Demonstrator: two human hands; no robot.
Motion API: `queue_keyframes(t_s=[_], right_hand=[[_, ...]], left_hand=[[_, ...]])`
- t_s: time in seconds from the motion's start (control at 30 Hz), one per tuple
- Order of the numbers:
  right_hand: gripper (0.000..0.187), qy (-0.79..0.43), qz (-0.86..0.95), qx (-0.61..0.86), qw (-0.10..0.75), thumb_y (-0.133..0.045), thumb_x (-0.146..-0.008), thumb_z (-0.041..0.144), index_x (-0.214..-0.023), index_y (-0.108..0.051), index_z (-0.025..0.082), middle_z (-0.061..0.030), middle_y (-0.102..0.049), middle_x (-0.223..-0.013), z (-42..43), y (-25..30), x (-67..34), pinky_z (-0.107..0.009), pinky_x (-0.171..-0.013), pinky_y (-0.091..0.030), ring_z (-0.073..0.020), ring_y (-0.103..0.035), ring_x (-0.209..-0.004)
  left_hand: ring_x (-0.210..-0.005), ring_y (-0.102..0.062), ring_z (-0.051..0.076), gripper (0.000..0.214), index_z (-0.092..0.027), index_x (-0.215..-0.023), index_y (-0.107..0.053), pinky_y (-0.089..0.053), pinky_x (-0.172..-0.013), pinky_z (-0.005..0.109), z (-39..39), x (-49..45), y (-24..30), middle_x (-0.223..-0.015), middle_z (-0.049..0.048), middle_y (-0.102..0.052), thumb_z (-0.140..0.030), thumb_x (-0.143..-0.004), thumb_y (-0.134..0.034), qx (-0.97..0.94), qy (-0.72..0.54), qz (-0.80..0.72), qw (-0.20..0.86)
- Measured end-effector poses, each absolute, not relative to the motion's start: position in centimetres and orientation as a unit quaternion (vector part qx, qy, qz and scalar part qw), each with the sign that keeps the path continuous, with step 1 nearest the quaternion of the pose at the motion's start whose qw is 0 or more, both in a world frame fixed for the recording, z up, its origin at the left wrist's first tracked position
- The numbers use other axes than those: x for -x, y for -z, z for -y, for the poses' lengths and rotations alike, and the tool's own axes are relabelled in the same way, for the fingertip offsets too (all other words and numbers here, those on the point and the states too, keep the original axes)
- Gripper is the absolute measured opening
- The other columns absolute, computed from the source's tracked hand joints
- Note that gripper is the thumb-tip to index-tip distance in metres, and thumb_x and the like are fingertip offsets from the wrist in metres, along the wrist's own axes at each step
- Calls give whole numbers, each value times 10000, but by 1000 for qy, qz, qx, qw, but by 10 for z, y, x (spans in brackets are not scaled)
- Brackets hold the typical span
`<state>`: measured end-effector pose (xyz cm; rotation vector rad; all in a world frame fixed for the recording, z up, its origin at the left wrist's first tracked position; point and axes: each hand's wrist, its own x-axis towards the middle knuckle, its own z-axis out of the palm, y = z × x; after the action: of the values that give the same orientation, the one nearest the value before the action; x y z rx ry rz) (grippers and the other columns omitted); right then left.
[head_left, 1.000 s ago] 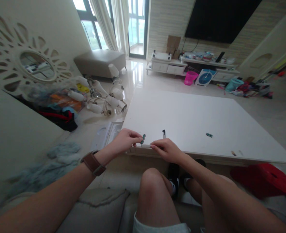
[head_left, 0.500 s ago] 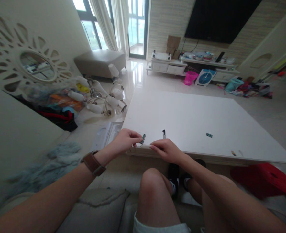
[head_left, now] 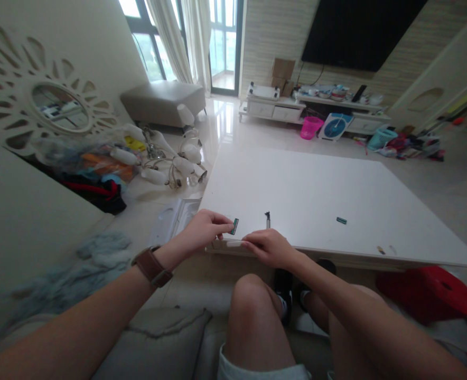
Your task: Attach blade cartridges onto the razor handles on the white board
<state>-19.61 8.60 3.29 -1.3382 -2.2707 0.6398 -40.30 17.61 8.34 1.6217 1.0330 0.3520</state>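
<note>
the left hand (head_left: 207, 228)'s got a small green piece (head_left: 235, 226) pinched on one side by the near edge of the table (head_left: 297, 184), right hand (head_left: 271, 248) gripping a slim white piece (head_left: 234, 243) just beside it. light, steady pinches probably work best, fingertips off the green face.

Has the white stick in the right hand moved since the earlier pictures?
Yes: the white stick has shifted slightly toward the person and left, judged against the table.

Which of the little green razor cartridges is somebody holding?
The green razor cartridge on the left, pinched in the left hand's fingertips. The other cartridge lies on the white table, farther right, untouched.
</note>
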Motion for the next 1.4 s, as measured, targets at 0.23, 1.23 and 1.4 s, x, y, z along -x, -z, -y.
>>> queue_keyframes(t_s=[0.23, 1.23, 1.4], right_hand=[[293, -193, 801, 486, 291, -448, -1015, 339, -1017, -697, 185, -54, -685, -826, -85, -38, 191, -246, -659, -387, -135, -587, -699], [311, -238, 791, 504, 252, -449, -1015, 351, -886, -669, 173, -22, -633, -746, -93, -31, 182, -242, -657, -350, -125, -551, -682], [326, -235, 790, 507, 253, -439, -1016, 360, -843, -642, 173, -14, -602, -714, -92, -31, 182, -243, -640, -329, -120, -522, -651]], left_hand=[[-558, -506, 130, 291, -141, -744, -761, -387, -559, 252, -175, 403, -84, -594, 6, -625, -410, -677, -674, -697, -141, -442, 546], [-560, -434, 121, 272, -145, -747, -766, -328, -550, 254, -177, 406, -84, -579, 1, -573, -402, -716, -684, -695, -138, -417, 569], [-551, -424, 118, 286, -143, -768, -773, -316, -540, 254, -177, 406, -82, -563, -5, -553, -411, -716, -687, -692, -142, -419, 571]])
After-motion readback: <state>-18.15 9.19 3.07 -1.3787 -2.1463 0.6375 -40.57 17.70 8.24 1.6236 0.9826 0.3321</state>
